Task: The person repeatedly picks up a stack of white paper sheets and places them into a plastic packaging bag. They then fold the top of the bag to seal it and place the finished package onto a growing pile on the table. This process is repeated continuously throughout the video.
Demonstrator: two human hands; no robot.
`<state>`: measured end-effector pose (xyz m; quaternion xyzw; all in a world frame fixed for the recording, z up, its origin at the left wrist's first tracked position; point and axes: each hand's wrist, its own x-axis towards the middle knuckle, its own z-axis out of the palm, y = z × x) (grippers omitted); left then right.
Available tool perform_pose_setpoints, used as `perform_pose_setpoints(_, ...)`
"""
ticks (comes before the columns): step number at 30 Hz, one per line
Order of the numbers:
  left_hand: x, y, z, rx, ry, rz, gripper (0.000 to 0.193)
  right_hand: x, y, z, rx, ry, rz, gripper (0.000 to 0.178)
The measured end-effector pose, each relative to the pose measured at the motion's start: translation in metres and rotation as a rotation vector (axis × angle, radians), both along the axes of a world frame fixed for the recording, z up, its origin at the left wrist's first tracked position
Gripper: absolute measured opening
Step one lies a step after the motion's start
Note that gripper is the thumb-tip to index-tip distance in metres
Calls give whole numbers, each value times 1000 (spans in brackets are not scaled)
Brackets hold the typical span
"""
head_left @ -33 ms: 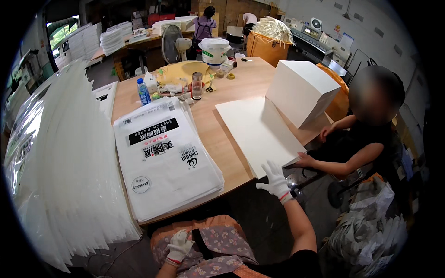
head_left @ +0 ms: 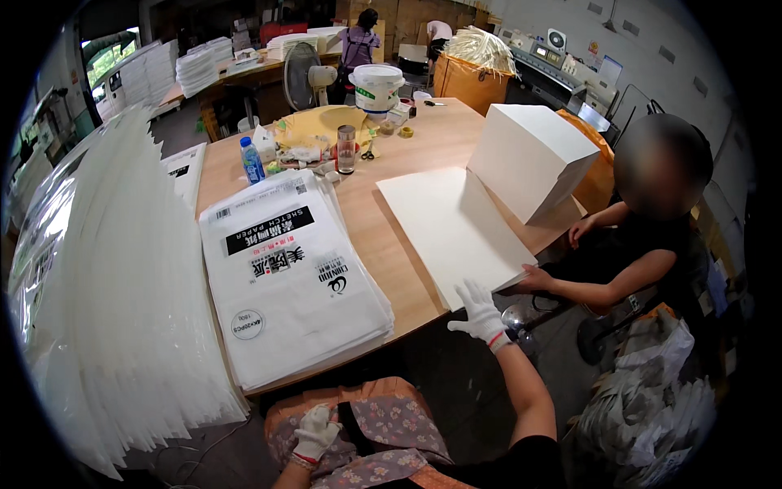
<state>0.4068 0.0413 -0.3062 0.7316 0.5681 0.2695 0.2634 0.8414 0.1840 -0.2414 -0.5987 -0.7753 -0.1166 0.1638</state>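
My right hand (head_left: 479, 314), in a white knit glove with a red cuff edge, is open with fingers spread. Its fingertips are at the near corner of a white paper stack (head_left: 444, 228) lying on the table's right side; whether they press on it I cannot tell. My left hand (head_left: 316, 432), gloved the same way, rests curled on the flowered apron (head_left: 391, 420) in my lap, and nothing shows in it. Across the right corner, a co-worker's hand (head_left: 535, 278) holds the same stack's edge. A tall white block of paper (head_left: 529, 159) stands behind it.
White printed paper packs (head_left: 285, 285) are piled on the table's left half. Left of them fans a big heap of clear plastic sleeves (head_left: 122, 285). Farther back are a bottle (head_left: 252, 160), a glass (head_left: 346, 149), scissors (head_left: 368, 152) and a white bucket (head_left: 377, 90). Plastic scraps (head_left: 652, 391) lie lower right.
My right hand and the paper stack have shifted very slightly up and left. The co-worker's free hand has moved a little. My left hand stays in my lap.
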Motion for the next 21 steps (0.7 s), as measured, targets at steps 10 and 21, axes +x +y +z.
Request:
perform_pose_setpoints(10,11,-2,18,-156,-10,-97,23,20,53,-60,-114,96,107,78)
perform_pose_setpoints(21,43,40,36,-217,-15,-348,28,28,74,-81,-73,42,47,57)
